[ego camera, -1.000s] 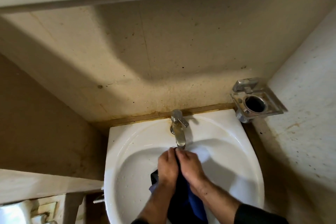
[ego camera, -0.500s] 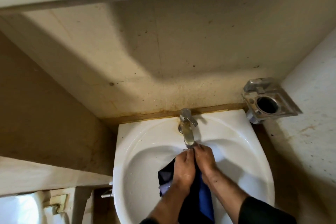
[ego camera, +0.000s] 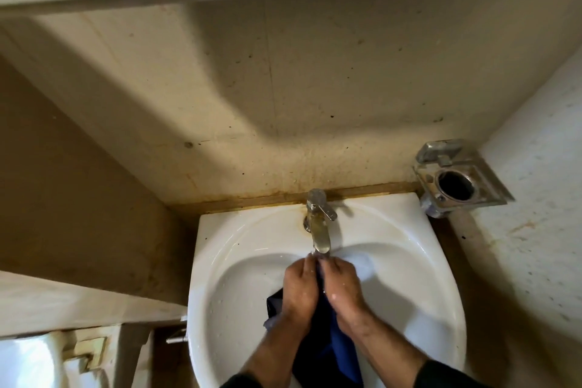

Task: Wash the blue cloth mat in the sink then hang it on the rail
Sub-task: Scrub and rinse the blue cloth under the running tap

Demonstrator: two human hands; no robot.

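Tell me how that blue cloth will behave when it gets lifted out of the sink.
Probably floppy: the blue cloth bunches and folds between the left hand and right hand. Likely heavy for its size and dripping, since it is held right under the tap and droplets dot the sink.

Stained beige wall (ego camera: 283,98), white speckled side wall (ego camera: 535,230), metal wall holder (ego camera: 456,179)

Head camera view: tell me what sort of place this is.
Most likely a small, worn bathroom or washroom. A white ceramic sink with a metal tap sits against a stained wall, a metal wall-mounted holder hangs beside it, and both hands wash a blue cloth mat in the basin.
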